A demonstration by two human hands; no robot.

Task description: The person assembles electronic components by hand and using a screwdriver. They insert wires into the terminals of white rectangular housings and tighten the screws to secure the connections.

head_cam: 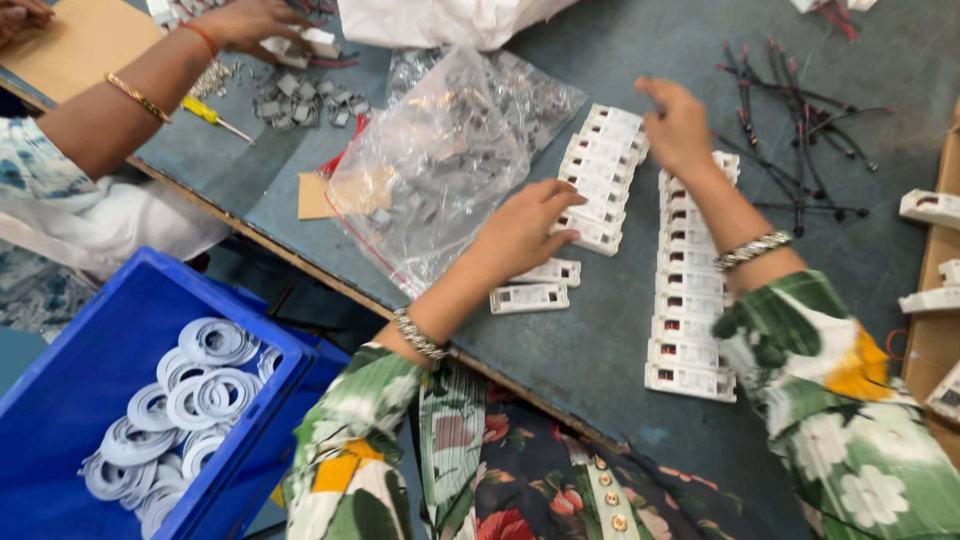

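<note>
My left hand (pixel 525 228) rests with its fingers on the near end of a row of small white rectangular modules (pixel 603 170) lying side by side on the grey-green table (pixel 580 340). My right hand (pixel 678 125) hovers over the far end of that row, fingers pinched at a module's edge. A second, longer row of the same white modules (pixel 688 300) runs under my right forearm toward me. Two loose modules (pixel 530 297) lie near my left wrist.
A clear plastic bag of small parts (pixel 440 160) lies left of the rows. A blue crate of white rings (pixel 170 400) stands below the table edge. Black wires (pixel 800 130) lie far right. Another person's hand (pixel 245 25) works among metal clips beside a yellow screwdriver (pixel 210 115).
</note>
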